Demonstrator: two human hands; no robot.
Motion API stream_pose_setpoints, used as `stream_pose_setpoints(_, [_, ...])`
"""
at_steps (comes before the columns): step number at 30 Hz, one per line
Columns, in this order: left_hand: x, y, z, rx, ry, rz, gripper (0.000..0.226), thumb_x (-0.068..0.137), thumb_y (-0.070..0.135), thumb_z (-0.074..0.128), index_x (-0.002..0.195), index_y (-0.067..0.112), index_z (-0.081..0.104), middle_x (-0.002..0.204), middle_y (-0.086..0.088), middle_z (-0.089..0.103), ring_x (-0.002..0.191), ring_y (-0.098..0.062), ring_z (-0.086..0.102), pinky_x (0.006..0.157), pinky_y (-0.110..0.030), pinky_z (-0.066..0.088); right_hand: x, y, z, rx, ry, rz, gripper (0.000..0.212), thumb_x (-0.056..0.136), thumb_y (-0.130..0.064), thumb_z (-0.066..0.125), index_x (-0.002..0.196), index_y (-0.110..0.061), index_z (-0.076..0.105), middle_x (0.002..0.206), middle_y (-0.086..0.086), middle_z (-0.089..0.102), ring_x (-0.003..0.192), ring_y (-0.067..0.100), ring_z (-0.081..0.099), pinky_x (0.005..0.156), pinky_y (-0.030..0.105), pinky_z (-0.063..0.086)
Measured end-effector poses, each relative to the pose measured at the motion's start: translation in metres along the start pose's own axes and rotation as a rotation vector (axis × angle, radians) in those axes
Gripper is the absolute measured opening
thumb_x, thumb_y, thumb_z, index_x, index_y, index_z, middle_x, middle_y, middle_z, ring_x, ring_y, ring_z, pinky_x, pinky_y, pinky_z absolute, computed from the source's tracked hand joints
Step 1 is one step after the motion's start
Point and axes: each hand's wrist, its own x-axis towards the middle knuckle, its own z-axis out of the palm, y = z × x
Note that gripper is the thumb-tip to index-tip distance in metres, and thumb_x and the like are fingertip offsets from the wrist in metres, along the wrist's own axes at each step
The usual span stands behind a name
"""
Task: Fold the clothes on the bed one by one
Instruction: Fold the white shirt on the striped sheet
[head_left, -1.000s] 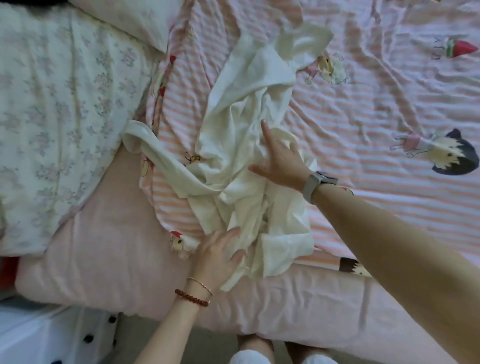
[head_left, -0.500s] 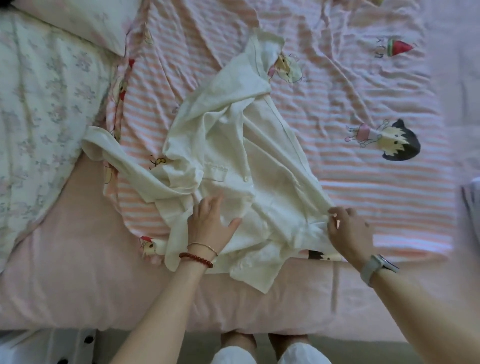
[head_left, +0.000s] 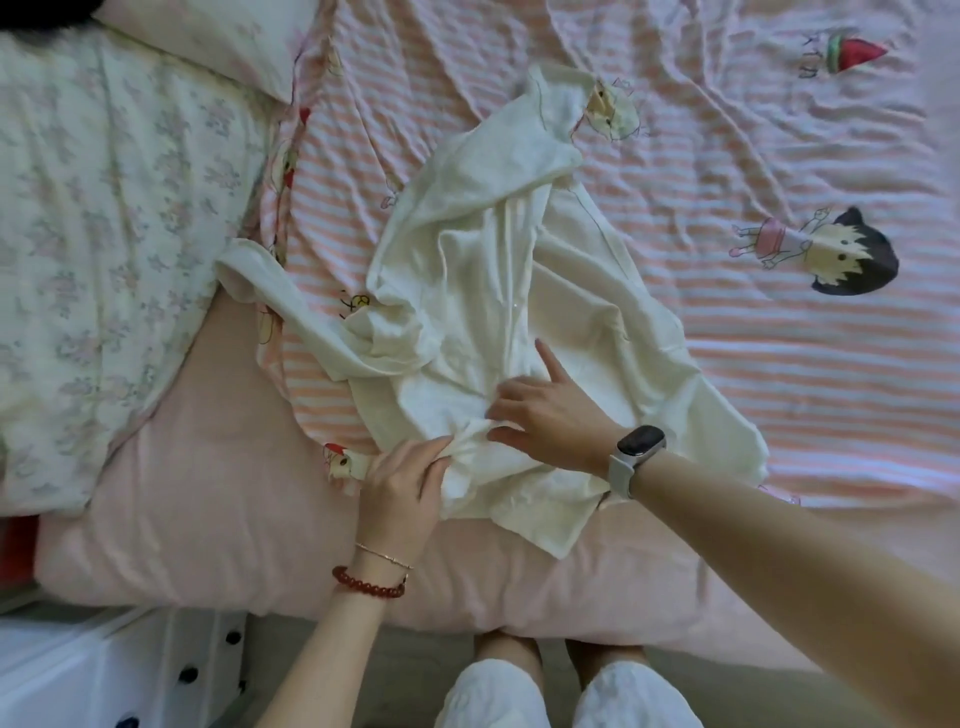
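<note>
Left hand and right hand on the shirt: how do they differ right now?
The left hand pinches a fold at the white shirt's near edge; the right hand lies on top, forefinger pointing up the bed. The left wrist wears bead bracelets; the right wears a smartwatch. Both touch the shirt, close together.

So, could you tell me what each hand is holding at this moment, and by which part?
The left hand pinches the white shirt at a bunched fold near its lower edge; the right hand only rests on it.

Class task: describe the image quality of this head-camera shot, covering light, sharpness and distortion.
Head view: soft, even light without glare; the white shirt and both hands look fairly sharp; wide-angle bending curves the mattress edge; the corners turn hazy.
</note>
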Motion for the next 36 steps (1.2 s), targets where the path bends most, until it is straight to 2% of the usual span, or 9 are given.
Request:
stream_pose_setpoints(2, [0.005, -0.005, -0.008, 0.051, 0.087, -0.043, 0.027, 0.084, 0.021, 0.057, 0.104, 0.006, 0.068, 0.095, -0.004, 0.067, 0.088, -0.010, 0.056, 0.083, -0.025, 0.040, -0.009, -0.004, -0.005, 0.098, 0.027, 0.023, 0.029, 0.098, -0.033, 0.043, 0.091, -0.012, 0.061, 0.082, 0.001, 0.062, 0.086, 0.028, 0.061, 0.098, 0.038, 0.036])
stream_pose_setpoints(5, [0.002, -0.019, -0.010, 0.006, 0.013, -0.280, 0.054, 0.079, 0.020, 0.072, 0.128, 0.008, 0.051, 0.125, -0.007, 0.050, 0.107, -0.010, 0.044, 0.096, -0.031, 0.036, -0.038, 0.004, -0.006, 0.173, 0.149, 0.328, 0.028, 0.097, -0.032, 0.044, 0.075, -0.014, 0.047, 0.069, 0.000, 0.054, 0.071, 0.031, 0.058, 0.056, 0.031, 0.032])
stream_pose_setpoints(8, [-0.021, -0.027, 0.005, -0.059, -0.124, -0.483, 0.072, 0.078, 0.030, 0.073, 0.138, 0.014, 0.037, 0.138, -0.007, 0.037, 0.113, -0.003, 0.032, 0.097, -0.025, 0.031, -0.067, 0.010, -0.001, 0.039, -0.082, 0.581, 0.015, 0.094, -0.028, 0.043, 0.103, -0.020, 0.052, 0.104, 0.004, 0.061, 0.098, 0.029, 0.058, 0.072, 0.034, 0.044])
stream_pose_setpoints(10, [-0.044, -0.032, 0.021, -0.073, -0.149, -0.597, 0.077, 0.076, 0.034, 0.074, 0.139, 0.015, 0.034, 0.140, -0.009, 0.034, 0.127, -0.017, 0.029, 0.105, -0.033, 0.029, -0.075, 0.005, 0.014, 0.002, -0.174, 0.612, 0.051, 0.089, -0.018, 0.046, 0.137, -0.022, 0.033, 0.135, 0.006, 0.044, 0.122, 0.027, 0.044, 0.101, 0.039, 0.032])
stream_pose_setpoints(14, [-0.069, -0.036, 0.048, -0.210, -0.098, -0.799, 0.066, 0.076, 0.018, 0.074, 0.133, 0.009, 0.042, 0.129, -0.012, 0.048, 0.123, -0.028, 0.041, 0.103, -0.042, 0.037, -0.060, -0.028, 0.023, -0.064, 0.148, 0.181, 0.063, 0.074, -0.004, 0.065, 0.133, -0.016, 0.048, 0.132, 0.008, 0.052, 0.126, 0.028, 0.047, 0.107, 0.054, 0.029])
stream_pose_setpoints(18, [-0.068, -0.036, 0.060, -0.454, 0.065, -1.011, 0.008, 0.087, 0.012, 0.062, 0.090, 0.011, 0.055, 0.086, -0.002, 0.062, 0.090, -0.024, 0.058, 0.076, -0.027, 0.040, -0.025, -0.050, 0.045, -0.156, -0.089, -0.107, 0.058, 0.089, -0.012, 0.052, 0.143, -0.021, 0.033, 0.147, 0.005, 0.036, 0.138, 0.024, 0.029, 0.113, 0.053, 0.010])
stream_pose_setpoints(22, [-0.052, -0.033, 0.038, -0.413, 0.156, -0.779, 0.006, 0.090, 0.006, 0.054, 0.085, 0.006, 0.056, 0.069, -0.005, 0.054, 0.067, -0.015, 0.050, 0.063, -0.027, 0.037, 0.011, -0.058, 0.052, -0.141, -0.168, -0.017, 0.064, 0.095, -0.032, 0.045, 0.149, -0.026, 0.010, 0.140, 0.003, 0.040, 0.135, 0.021, 0.029, 0.113, 0.050, 0.000])
stream_pose_setpoints(29, [-0.015, 0.006, -0.041, -0.440, 0.291, -0.358, 0.018, 0.090, -0.003, 0.046, 0.094, 0.009, 0.060, 0.082, 0.009, 0.059, 0.083, -0.010, 0.056, 0.078, -0.020, 0.044, 0.001, -0.071, -0.028, 0.258, 0.177, -0.025, 0.034, 0.097, -0.030, 0.045, 0.129, -0.019, 0.053, 0.109, 0.002, 0.066, 0.095, 0.025, 0.062, 0.072, 0.036, 0.047])
stream_pose_setpoints(36, [0.070, 0.105, -0.129, -0.344, 0.327, 0.135, 0.021, 0.083, -0.012, 0.053, 0.098, -0.005, 0.067, 0.083, -0.008, 0.060, 0.083, 0.014, 0.048, 0.077, 0.003, 0.033, -0.023, -0.085, -0.177, 0.053, 0.625, -0.011, 0.027, 0.086, -0.022, 0.060, 0.110, -0.012, 0.066, 0.064, -0.001, 0.067, 0.050, 0.019, 0.060, 0.049, 0.016, 0.033])
